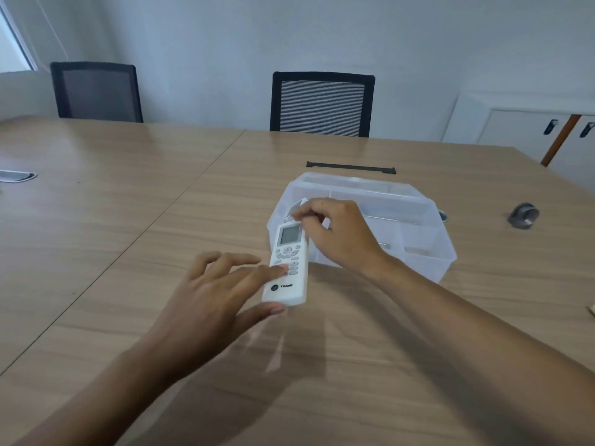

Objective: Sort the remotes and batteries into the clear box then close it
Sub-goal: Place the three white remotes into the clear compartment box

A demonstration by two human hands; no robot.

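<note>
A white remote point(287, 264) with a small screen and grey buttons lies tilted against the near left wall of the clear box point(428, 220), its lower end toward me. My left hand point(219, 291) grips its lower end between thumb and fingers. My right hand point(338, 236) pinches the top of the remote, and a second white remote point(297, 206) pokes out just behind those fingers, mostly hidden. The clear box stands open on the wooden table point(128, 220), with dividers inside. No batteries can be made out.
A small dark grey round object point(523, 215) sits on the table right of the box. A black strip point(351, 168) lies behind the box. Two black mesh chairs point(322, 104) stand at the far edge. A white cabinet point(528, 123) is at the right.
</note>
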